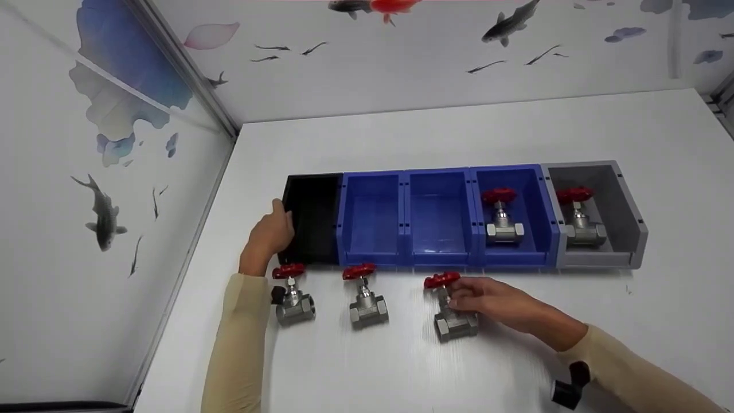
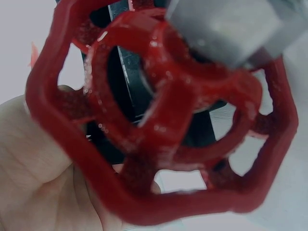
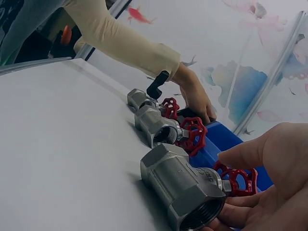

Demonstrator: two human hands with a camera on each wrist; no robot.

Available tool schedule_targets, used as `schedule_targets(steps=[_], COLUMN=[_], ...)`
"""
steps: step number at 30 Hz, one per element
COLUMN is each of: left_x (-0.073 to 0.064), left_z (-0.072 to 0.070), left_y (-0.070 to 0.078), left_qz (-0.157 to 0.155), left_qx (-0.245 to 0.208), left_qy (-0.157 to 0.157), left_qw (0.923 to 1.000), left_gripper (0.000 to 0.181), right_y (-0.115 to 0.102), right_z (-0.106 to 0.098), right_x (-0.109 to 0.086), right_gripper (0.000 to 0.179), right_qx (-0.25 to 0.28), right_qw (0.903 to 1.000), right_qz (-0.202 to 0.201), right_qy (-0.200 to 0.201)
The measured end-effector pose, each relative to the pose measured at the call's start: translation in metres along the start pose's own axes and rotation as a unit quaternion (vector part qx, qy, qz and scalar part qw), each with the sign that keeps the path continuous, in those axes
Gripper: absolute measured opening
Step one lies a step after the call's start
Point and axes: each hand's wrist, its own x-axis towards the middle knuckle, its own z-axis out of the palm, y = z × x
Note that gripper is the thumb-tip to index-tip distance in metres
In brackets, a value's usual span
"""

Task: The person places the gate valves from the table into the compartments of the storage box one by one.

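Observation:
My left hand (image 1: 274,229) grips the left wall of the black bin (image 1: 312,179) at the end of a bin row. In the left wrist view a red handwheel (image 2: 161,130) covers much of that hand (image 2: 38,159) and the bin. My right hand (image 1: 493,299) holds a steel gate valve (image 1: 456,326) with a red handwheel at its neck, thumb on top and fingers below. The right wrist view shows this valve's threaded opening (image 3: 199,215) beside the fingers. To its left on the table lie a middle valve (image 1: 369,311) and a left valve (image 1: 295,310), near my left forearm.
Right of the black bin are two vacant blue bins, then a blue bin (image 1: 530,249) holding a valve (image 1: 504,231). The grey bin (image 1: 629,229) at the right end holds another valve (image 1: 586,234). White panels (image 1: 401,69) border the white table (image 1: 344,378) at the back and left.

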Motion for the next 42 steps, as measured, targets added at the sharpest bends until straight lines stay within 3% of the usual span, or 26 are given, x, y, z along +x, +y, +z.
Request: schedule_targets(steps=[8,20,29,42], left_x=[0.0012,0.0011,-0.0003,-0.0002], left_z=[0.0001,0.0001,-0.0013,-0.0018], left_y=[0.0004,0.0010,0.0024,0.0029], left_qz=[-0.002,0.002,0.005,-0.003], left_qx=[0.000,-0.003,-0.005,-0.005], left_qy=[-0.005,-0.004,-0.007,-0.014], left_qw=[1.0000,1.0000,0.9999,0.9999], left_gripper=[0.036,0.035,0.033,0.032], right_y=[0.0028,0.0014,0.0029,0.0046], right_z=[0.0023,0.0046,0.0071,0.0070], right_x=[0.0009,-0.0038,-0.0032,-0.0021], right_gripper=[0.047,0.047,0.054,0.056], right_qx=[0.022,-0.027,-0.017,-0.043], right_qw=[0.9997,0.9992,0.9986,0.9959], right_qz=[0.001,-0.022,-0.043,-0.076], right_qy=[0.008,0.017,0.026,0.025])
